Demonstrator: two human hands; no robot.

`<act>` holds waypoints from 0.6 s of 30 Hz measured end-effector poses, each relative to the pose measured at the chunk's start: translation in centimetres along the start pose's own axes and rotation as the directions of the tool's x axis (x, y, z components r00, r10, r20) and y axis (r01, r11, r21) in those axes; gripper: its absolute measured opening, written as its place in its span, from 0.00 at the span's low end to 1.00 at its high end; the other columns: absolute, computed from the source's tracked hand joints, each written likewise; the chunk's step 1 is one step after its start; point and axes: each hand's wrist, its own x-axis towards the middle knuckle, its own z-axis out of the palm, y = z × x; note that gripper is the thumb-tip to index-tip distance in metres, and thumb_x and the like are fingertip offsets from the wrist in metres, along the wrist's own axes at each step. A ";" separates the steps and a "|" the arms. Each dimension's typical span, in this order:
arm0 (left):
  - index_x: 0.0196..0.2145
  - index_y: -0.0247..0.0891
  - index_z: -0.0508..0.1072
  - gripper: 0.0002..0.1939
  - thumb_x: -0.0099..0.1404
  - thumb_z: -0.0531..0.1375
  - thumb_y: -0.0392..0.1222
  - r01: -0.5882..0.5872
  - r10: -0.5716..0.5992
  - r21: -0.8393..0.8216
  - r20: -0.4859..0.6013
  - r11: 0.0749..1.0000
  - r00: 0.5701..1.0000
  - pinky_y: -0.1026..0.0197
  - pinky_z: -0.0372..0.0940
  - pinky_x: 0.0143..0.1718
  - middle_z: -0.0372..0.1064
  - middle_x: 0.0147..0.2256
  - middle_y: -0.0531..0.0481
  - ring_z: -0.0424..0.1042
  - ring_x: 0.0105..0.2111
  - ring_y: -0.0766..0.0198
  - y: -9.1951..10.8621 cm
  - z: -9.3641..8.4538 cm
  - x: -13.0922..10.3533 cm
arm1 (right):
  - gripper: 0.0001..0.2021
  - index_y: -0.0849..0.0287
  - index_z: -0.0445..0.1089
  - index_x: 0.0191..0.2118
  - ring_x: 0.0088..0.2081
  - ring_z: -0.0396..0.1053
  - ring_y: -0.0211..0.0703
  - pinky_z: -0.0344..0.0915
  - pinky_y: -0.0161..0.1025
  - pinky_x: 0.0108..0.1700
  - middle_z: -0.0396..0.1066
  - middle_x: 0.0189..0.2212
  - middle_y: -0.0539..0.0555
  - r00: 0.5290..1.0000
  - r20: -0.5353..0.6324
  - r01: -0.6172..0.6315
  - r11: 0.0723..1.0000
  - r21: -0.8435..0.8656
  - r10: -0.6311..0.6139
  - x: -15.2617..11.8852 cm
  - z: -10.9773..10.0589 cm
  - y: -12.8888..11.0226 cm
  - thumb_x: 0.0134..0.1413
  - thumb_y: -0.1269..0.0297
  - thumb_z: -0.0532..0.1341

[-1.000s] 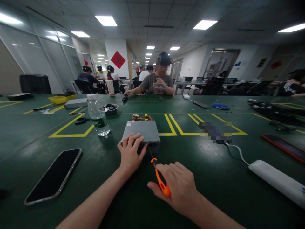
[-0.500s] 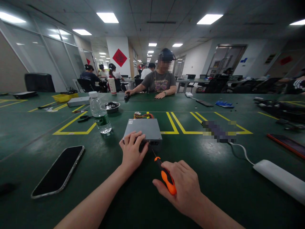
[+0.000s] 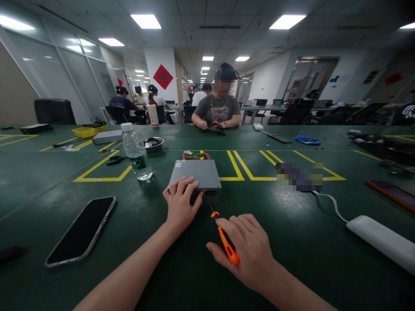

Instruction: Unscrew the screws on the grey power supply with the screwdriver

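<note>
A grey metal computer power supply (image 3: 196, 172) lies on the green table, its bundle of coloured wires (image 3: 196, 156) at the far side. My left hand (image 3: 182, 199) grips its near left corner, fingers on the top and thumb at the front face. In my right hand (image 3: 244, 246) is an orange and black screwdriver (image 3: 228, 246), held by the handle. Its thin shaft points up and left to the front face of the power supply, beside my left thumb. Whether the tip sits in a screw is too small to tell.
A water bottle (image 3: 138, 155) and a metal bowl (image 3: 153, 144) of small dark parts stand to the left. Nearer lies a phone (image 3: 82, 231). A white power strip (image 3: 382, 239) with a cable is at right. Across the table sits a person (image 3: 218, 110).
The screwdriver handle has turned a little in my right hand. My left hand keeps its place on the power supply. The person opposite has drawn both hands together over a dark object.
</note>
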 end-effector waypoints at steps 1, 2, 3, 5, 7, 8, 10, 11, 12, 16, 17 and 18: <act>0.44 0.45 0.68 0.13 0.60 0.56 0.45 -0.002 0.002 -0.001 0.000 1.000 1.000 0.46 0.51 0.45 0.66 0.49 0.47 0.58 0.52 0.51 0.0 0.0 0.0 | 0.11 0.65 0.64 0.40 0.24 0.62 0.39 0.57 0.38 0.29 0.66 0.25 0.53 0.999 -0.018 -0.029 1.000 0.006 0.029 0.0 0.0 0.2 0.58 0.60 0.56; 0.44 0.45 0.68 0.13 0.60 0.56 0.45 -0.003 0.003 -0.003 0.000 1.000 1.000 0.46 0.51 0.45 0.66 0.49 0.47 0.58 0.52 0.51 0.0 0.0 0.0 | 0.10 0.64 0.63 0.40 0.23 0.62 0.38 0.57 0.37 0.29 0.67 0.25 0.52 0.998 -0.034 -0.054 0.998 0.018 0.054 -0.1 0.0 0.3 0.58 0.62 0.55; 0.44 0.45 0.68 0.13 0.60 0.56 0.45 -0.003 0.003 -0.006 0.001 1.000 1.000 0.46 0.51 0.45 0.66 0.49 0.47 0.58 0.52 0.51 0.0 -0.1 0.0 | 0.07 0.64 0.63 0.39 0.23 0.61 0.37 0.57 0.37 0.28 0.66 0.25 0.51 0.997 -0.041 -0.067 0.997 0.032 0.069 -0.1 0.0 0.4 0.58 0.64 0.55; 0.44 0.45 0.68 0.13 0.60 0.56 0.44 0.002 -0.002 -0.010 0.002 1.000 1.000 0.46 0.51 0.46 0.66 0.50 0.47 0.58 0.52 0.51 0.0 -0.1 0.0 | 0.03 0.62 0.63 0.35 0.23 0.60 0.37 0.56 0.37 0.29 0.65 0.24 0.50 0.997 -0.035 -0.061 0.997 0.043 0.062 -0.1 0.0 0.4 0.56 0.69 0.54; 0.44 0.45 0.68 0.13 0.60 0.57 0.44 0.008 -0.008 -0.012 0.004 1.000 1.000 0.46 0.51 0.46 0.66 0.50 0.47 0.58 0.52 0.51 0.0 -0.1 0.0 | 0.04 0.60 0.65 0.31 0.25 0.59 0.39 0.55 0.38 0.30 0.62 0.22 0.50 0.999 -0.017 -0.040 0.999 0.037 0.041 0.0 -0.1 0.2 0.54 0.72 0.54; 0.44 0.45 0.68 0.13 0.60 0.57 0.44 0.010 -0.010 -0.013 0.007 1.000 1.000 0.47 0.51 0.46 0.66 0.50 0.47 0.58 0.52 0.51 0.0 0.0 0.0 | 0.05 0.60 0.65 0.30 0.25 0.58 0.39 0.54 0.39 0.30 0.60 0.22 0.51 0.999 -0.008 -0.039 0.999 0.034 0.039 0.1 -0.1 0.0 0.52 0.73 0.54; 0.44 0.45 0.67 0.13 0.60 0.57 0.44 0.012 -0.011 -0.014 0.009 1.000 1.000 0.47 0.51 0.47 0.66 0.50 0.47 0.58 0.52 0.51 0.0 0.0 0.0 | 0.07 0.60 0.67 0.28 0.25 0.56 0.40 0.53 0.39 0.30 0.58 0.22 0.51 0.999 -0.001 -0.049 0.998 0.033 0.049 0.2 -0.2 -0.3 0.51 0.73 0.53; 0.44 0.45 0.67 0.13 0.60 0.57 0.44 0.012 -0.012 -0.014 0.008 1.000 1.000 0.47 0.50 0.47 0.66 0.49 0.47 0.58 0.52 0.51 0.0 0.0 0.0 | 0.08 0.60 0.67 0.28 0.25 0.56 0.40 0.52 0.39 0.30 0.58 0.22 0.51 0.999 0.001 -0.050 0.998 0.037 0.050 0.3 -0.2 -0.4 0.51 0.73 0.52; 0.44 0.45 0.67 0.13 0.60 0.57 0.44 0.012 -0.012 -0.014 0.007 1.000 1.000 0.47 0.50 0.47 0.66 0.49 0.47 0.58 0.52 0.51 0.0 0.1 0.0 | 0.08 0.60 0.67 0.27 0.26 0.56 0.40 0.52 0.39 0.30 0.58 0.22 0.51 0.999 0.001 -0.047 0.998 0.037 0.047 0.3 -0.3 -0.4 0.52 0.72 0.53; 0.44 0.45 0.67 0.13 0.60 0.56 0.45 0.008 -0.008 -0.010 0.005 1.000 1.000 0.46 0.50 0.46 0.66 0.49 0.48 0.58 0.52 0.51 0.0 0.1 0.0 | 0.07 0.62 0.66 0.36 0.26 0.62 0.39 0.55 0.40 0.33 0.65 0.25 0.52 0.998 -0.004 -0.061 0.998 0.031 0.061 0.3 -0.5 0.1 0.57 0.63 0.55; 0.44 0.45 0.67 0.13 0.61 0.56 0.45 0.008 -0.008 -0.008 0.006 1.000 1.000 0.46 0.51 0.46 0.66 0.49 0.48 0.58 0.52 0.51 0.0 0.1 0.0 | 0.09 0.63 0.65 0.38 0.25 0.63 0.39 0.55 0.40 0.33 0.67 0.26 0.52 0.996 -0.009 -0.086 0.996 0.035 0.086 0.2 -0.5 0.2 0.57 0.61 0.56; 0.44 0.45 0.67 0.13 0.61 0.56 0.45 0.009 -0.009 -0.007 0.006 1.000 1.000 0.46 0.51 0.46 0.66 0.49 0.47 0.58 0.52 0.51 0.0 0.1 0.0 | 0.10 0.63 0.63 0.40 0.25 0.64 0.38 0.56 0.39 0.33 0.68 0.26 0.52 0.993 -0.015 -0.114 0.993 0.042 0.115 0.2 -0.6 0.4 0.58 0.60 0.55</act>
